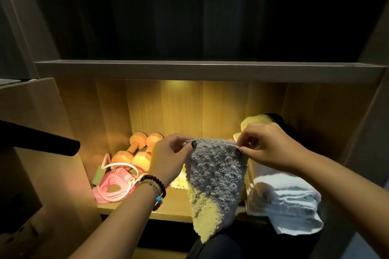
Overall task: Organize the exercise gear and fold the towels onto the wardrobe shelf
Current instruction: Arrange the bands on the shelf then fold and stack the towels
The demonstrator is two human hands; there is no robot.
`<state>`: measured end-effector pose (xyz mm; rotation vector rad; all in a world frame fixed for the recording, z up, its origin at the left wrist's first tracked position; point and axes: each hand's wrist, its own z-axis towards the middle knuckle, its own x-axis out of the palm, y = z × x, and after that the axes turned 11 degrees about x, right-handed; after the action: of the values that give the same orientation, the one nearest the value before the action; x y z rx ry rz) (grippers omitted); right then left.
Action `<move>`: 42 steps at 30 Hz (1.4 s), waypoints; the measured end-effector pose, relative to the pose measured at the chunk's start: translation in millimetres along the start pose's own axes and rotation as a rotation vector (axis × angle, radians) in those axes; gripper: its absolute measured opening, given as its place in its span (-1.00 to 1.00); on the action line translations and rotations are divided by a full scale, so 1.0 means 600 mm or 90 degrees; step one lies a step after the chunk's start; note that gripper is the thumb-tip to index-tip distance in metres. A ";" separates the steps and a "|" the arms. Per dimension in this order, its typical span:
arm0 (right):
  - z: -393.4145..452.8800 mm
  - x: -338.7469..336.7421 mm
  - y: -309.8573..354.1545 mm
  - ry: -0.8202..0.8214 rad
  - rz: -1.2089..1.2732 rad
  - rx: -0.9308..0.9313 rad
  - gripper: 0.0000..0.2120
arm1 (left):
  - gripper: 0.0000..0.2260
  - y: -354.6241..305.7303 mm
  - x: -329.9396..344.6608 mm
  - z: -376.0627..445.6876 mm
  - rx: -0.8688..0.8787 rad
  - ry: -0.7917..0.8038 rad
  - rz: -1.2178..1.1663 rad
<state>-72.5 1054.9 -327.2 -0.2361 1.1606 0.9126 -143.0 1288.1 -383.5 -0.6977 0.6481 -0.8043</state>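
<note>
A small grey fluffy towel (214, 176) hangs in front of the lit wardrobe shelf (168, 206). My left hand (168, 155) pinches its top left corner and my right hand (267, 145) pinches its top right corner. The towel's lower end looks yellow-green in the light. A white towel (284, 197) lies loosely folded on the shelf at the right, its edge drooping over the front. Two orange dumbbells (134, 151) lie at the back left of the shelf. In front of them lies a pink resistance band or rope with a green handle (111, 185).
A yellow cloth (254, 121) with a dark item behind it sits at the shelf's back right. Another shelf board (210, 70) runs above, with a dark compartment over it. A black bar (42, 140) juts in from the left. Wardrobe side panels close in both sides.
</note>
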 end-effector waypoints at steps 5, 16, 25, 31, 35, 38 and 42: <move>-0.001 0.004 -0.013 0.062 -0.030 0.012 -0.75 | -0.86 0.001 0.019 0.016 -0.005 -0.011 -0.009; 0.001 0.016 0.004 0.200 -0.067 -0.032 -0.80 | -0.90 0.012 0.005 0.027 -0.166 -0.041 -0.188; 0.028 -0.012 0.001 0.150 -0.132 -0.006 -0.85 | -0.72 0.021 0.002 0.023 -0.010 0.096 0.002; 0.032 -0.013 0.002 0.110 -0.116 0.070 -0.82 | -0.84 0.009 -0.013 0.023 -0.044 0.150 -0.070; 0.031 -0.026 0.004 0.074 -0.117 0.058 -0.82 | -0.85 -0.002 -0.023 0.018 -0.056 0.177 -0.143; 0.032 -0.025 -0.005 0.047 -0.153 0.040 -0.79 | -0.82 -0.011 -0.026 0.015 -0.065 0.176 -0.195; 0.030 -0.022 -0.007 0.066 -0.149 0.046 -0.82 | -0.69 -0.004 -0.030 0.014 -0.042 0.216 -0.166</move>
<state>-58.4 1056.2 -309.5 -0.3551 1.2302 0.6582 -147.2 1304.0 -372.1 -0.7214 0.9043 -1.1618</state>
